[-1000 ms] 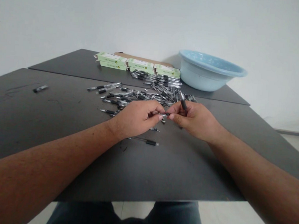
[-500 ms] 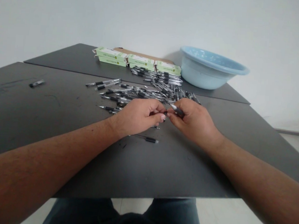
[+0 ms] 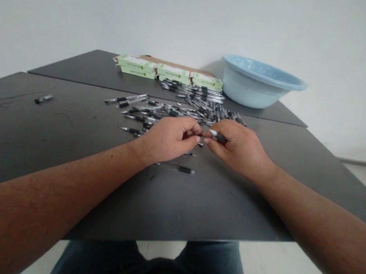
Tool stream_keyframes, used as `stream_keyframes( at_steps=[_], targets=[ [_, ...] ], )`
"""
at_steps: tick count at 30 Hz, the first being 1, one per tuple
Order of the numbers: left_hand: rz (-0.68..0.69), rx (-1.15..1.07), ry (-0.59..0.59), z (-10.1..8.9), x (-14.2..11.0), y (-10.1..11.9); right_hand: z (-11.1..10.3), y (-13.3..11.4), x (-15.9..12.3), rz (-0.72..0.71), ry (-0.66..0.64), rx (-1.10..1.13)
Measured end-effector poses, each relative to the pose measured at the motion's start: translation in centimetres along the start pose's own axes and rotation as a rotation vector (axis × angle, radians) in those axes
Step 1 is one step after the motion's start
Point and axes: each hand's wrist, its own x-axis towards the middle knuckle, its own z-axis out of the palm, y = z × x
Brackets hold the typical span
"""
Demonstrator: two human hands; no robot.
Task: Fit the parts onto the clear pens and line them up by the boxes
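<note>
1. Nearest me, a loose pen [image 3: 185, 169] lay on the surface [image 3: 190, 208].
2. Beyond it, my left hand [image 3: 170, 139] had its fingers pinched narrow on a small dark piece [image 3: 201, 135], too tiny to identify.
3. My right hand [image 3: 241, 147] curled its fingers round a black-gripped pen [image 3: 219, 137], tip leftward; I judged it light, stiff, slick-barrelled, best held by the grip.
4. Farther lay piled pens [image 3: 203, 109], then green boxes [image 3: 173, 73], with a basin [image 3: 255, 90] right.

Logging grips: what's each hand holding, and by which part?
The right hand holds a pen at its dark grip; what the left hand holds is unclear.
</note>
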Motion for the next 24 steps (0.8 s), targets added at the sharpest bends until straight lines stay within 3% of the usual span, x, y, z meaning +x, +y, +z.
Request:
stream_keyframes(
  at_steps=[8, 18, 24],
  targets=[
    [0.083, 0.092, -0.007, -0.1, 0.0, -0.1, -0.3, -0.4, 0.6, 0.259, -0.109, 0.141],
    [-0.207, -0.394, -0.044, 1.3, 0.1, -0.5, -0.3, 0.3, 0.6, 0.315, -0.079, 0.229],
    [-0.281, -0.514, -0.036, 1.3, 0.2, -0.4, -0.3, 0.7, 0.5, 0.342, -0.082, 0.328]
  ],
)
